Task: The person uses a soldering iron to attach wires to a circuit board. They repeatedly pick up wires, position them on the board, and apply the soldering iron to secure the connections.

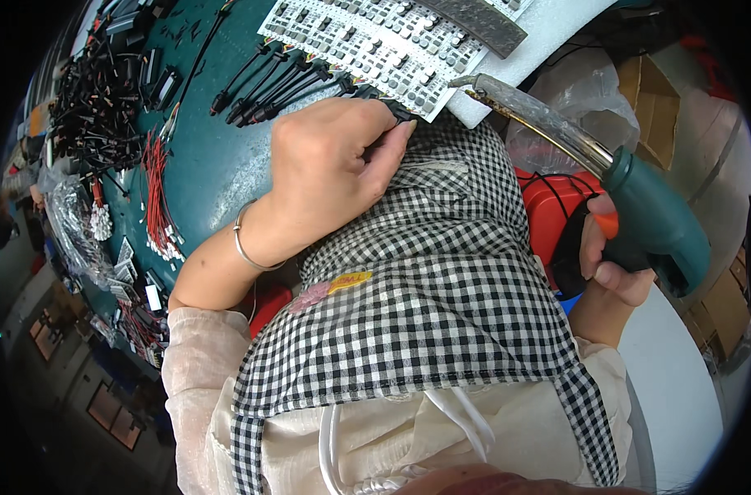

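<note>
My right hand (613, 260) is closed round the green handle of a soldering gun (652, 210). Its long metal barrel points up and left, and the bent tip is just above the corner of a white circuit board panel (375, 45). At the panel's near edge, my left hand (334, 161) is closed in a pinch on a black cable (402, 111), most of it hidden by the fingers. More black cables (281, 87) with plugs hang off the same edge, joined by short coloured wires. A dark flat bar (479, 25) lies across the panel.
White foam (549, 37) lies under the panel on the green table (243, 169). To the left are a heap of black cables (99, 103) and red wires (155, 186) with white plugs. At right are a clear plastic bag (578, 107) and a cardboard box (652, 103).
</note>
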The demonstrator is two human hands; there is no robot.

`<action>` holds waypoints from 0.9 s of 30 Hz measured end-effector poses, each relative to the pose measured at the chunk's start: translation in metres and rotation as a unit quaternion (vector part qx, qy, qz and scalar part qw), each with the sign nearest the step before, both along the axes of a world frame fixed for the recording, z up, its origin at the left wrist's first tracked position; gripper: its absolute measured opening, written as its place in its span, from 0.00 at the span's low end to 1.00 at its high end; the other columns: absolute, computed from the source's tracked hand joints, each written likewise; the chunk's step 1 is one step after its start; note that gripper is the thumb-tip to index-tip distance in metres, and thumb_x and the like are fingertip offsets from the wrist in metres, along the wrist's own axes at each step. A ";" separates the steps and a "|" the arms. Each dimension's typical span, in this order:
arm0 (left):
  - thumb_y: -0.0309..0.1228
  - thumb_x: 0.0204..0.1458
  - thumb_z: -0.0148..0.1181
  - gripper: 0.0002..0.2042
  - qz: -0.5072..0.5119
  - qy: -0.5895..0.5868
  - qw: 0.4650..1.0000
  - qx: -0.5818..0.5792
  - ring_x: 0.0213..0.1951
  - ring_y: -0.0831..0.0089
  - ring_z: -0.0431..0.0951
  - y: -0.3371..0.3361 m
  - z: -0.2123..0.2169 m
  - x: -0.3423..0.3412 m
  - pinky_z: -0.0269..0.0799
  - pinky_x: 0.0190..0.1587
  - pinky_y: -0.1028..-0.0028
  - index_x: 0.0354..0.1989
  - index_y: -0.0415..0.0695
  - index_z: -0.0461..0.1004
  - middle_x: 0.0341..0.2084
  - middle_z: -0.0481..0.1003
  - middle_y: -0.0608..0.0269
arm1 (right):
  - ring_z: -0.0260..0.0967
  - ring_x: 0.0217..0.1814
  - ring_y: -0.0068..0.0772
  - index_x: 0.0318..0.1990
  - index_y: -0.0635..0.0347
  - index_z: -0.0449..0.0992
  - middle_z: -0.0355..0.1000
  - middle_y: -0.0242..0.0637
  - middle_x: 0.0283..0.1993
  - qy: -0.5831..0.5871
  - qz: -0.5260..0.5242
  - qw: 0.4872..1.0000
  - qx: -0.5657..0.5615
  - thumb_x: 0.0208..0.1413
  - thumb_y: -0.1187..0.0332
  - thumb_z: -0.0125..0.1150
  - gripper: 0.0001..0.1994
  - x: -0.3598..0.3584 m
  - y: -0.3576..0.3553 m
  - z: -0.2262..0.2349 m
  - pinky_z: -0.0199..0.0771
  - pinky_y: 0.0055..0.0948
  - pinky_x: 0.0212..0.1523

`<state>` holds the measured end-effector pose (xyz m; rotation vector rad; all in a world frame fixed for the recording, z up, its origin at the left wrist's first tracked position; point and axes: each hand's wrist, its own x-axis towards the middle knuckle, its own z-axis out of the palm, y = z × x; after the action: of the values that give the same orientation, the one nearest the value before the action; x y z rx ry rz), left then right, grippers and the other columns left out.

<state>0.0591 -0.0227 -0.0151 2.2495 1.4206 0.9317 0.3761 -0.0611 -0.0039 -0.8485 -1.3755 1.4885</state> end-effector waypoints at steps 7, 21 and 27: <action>0.25 0.39 0.66 0.12 -0.030 0.048 0.996 0.066 0.15 0.66 0.68 0.000 -0.001 0.001 0.62 0.17 0.69 0.16 0.45 0.66 0.11 0.65 0.64 | 0.59 0.11 0.22 0.50 0.82 0.62 0.64 0.33 0.16 -0.016 0.042 0.999 0.004 0.40 0.68 0.63 0.31 0.006 0.001 -0.001 0.58 0.17 0.13; 0.26 0.32 0.60 0.07 -0.117 0.135 0.970 0.161 0.18 0.72 0.68 0.009 -0.004 -0.008 0.63 0.17 0.73 0.17 0.45 0.66 0.14 0.64 0.68 | 0.58 0.11 0.21 0.49 0.82 0.63 0.63 0.32 0.16 -0.027 0.064 0.998 -0.010 0.38 0.68 0.64 0.31 0.008 0.001 -0.001 0.57 0.17 0.12; 0.28 0.37 0.66 0.10 -0.080 0.100 0.982 0.138 0.17 0.72 0.68 0.008 -0.009 -0.009 0.63 0.18 0.72 0.21 0.44 0.68 0.14 0.64 0.67 | 0.58 0.11 0.21 0.49 0.82 0.63 0.63 0.32 0.16 -0.006 0.033 0.999 -0.022 0.38 0.68 0.64 0.31 0.004 -0.001 0.002 0.57 0.17 0.11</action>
<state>0.0497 -0.0146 -0.0246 2.6846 1.2269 0.9188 0.3801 -0.0618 -0.0018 -0.8476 -1.3949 1.5728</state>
